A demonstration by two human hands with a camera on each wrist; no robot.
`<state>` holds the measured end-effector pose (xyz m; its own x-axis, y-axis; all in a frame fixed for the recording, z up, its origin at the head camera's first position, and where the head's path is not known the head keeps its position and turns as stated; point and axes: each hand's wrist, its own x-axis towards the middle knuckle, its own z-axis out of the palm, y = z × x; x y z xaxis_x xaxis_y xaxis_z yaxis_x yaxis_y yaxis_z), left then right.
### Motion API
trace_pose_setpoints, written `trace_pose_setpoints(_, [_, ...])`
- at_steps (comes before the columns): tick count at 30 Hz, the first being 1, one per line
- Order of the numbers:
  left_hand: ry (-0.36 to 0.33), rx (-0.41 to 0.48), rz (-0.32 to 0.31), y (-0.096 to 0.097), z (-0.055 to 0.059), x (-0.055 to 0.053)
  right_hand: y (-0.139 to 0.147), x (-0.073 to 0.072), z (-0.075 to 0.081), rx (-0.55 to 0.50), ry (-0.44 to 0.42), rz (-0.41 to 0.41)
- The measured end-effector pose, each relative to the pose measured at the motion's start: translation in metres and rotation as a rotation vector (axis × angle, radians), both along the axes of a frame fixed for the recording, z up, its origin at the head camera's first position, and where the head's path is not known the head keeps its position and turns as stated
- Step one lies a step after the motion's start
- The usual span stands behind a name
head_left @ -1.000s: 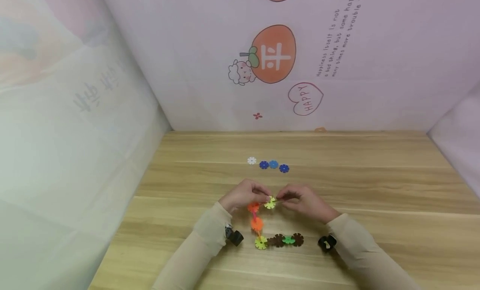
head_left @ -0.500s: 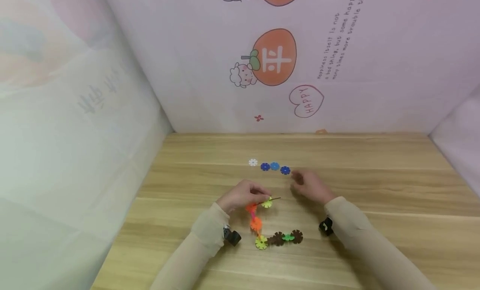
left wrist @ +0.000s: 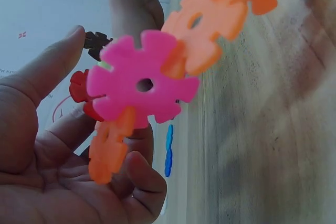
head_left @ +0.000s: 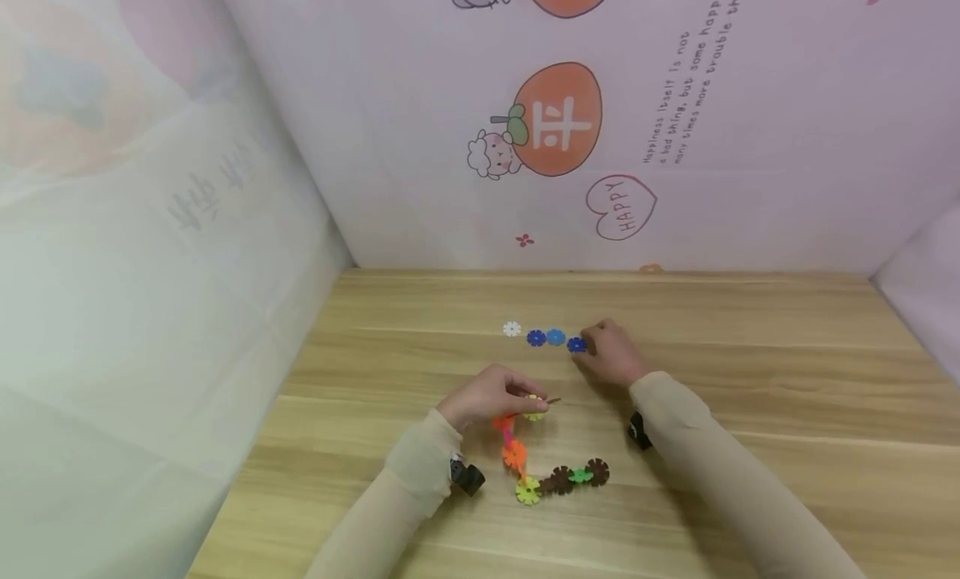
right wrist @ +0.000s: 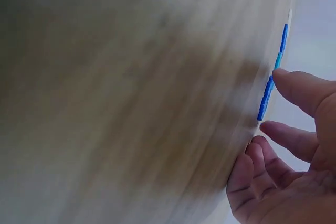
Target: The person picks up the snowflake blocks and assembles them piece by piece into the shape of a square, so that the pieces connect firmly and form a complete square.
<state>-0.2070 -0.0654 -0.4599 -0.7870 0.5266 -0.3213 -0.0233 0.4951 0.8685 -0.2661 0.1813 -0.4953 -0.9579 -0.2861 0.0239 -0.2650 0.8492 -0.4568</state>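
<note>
My left hand (head_left: 491, 393) grips the upper end of a chain of slotted plastic snowflake discs (head_left: 514, 456). In the left wrist view a pink disc (left wrist: 118, 80) joins orange discs (left wrist: 202, 30), with a red disc (left wrist: 79, 86) behind and a dark brown disc (left wrist: 97, 43) by the thumb tip. The chain bends past a yellow disc (head_left: 528, 491) toward brown and green ones on the table. My right hand (head_left: 615, 352) reaches a dark blue disc (head_left: 576, 345) lying flat. Thumb and index finger stand at its two edges; whether both touch it is unclear.
Left of the right hand, a light blue disc (head_left: 555, 336), another dark blue disc (head_left: 536, 337) and a white disc (head_left: 512, 329) lie in a row on the wooden table (head_left: 750, 354). A printed cloth wall (head_left: 420, 146) rises behind the table.
My right hand has left the brown disc at the chain's end and moved up and away to the nearest dark blue disc. The left hand has kept its hold on the chain.
</note>
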Motion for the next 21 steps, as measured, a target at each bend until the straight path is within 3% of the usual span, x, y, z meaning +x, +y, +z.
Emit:
trace_pose_setpoints(6, [0.016, -0.018, -0.020, 0.001, 0.000, 0.000, -0.004, -0.004, 0.001, -0.011, -0.010, 0.015])
trace_pose_setpoints(10, [0.008, -0.001, -0.043, 0.003, -0.002, -0.001, -0.002, -0.003, -0.001, -0.082, -0.033, 0.021])
trace_pose_setpoints(21, [0.044, -0.018, -0.114, 0.004, 0.000, -0.002, 0.014, 0.023, -0.003, -0.343, -0.178, 0.013])
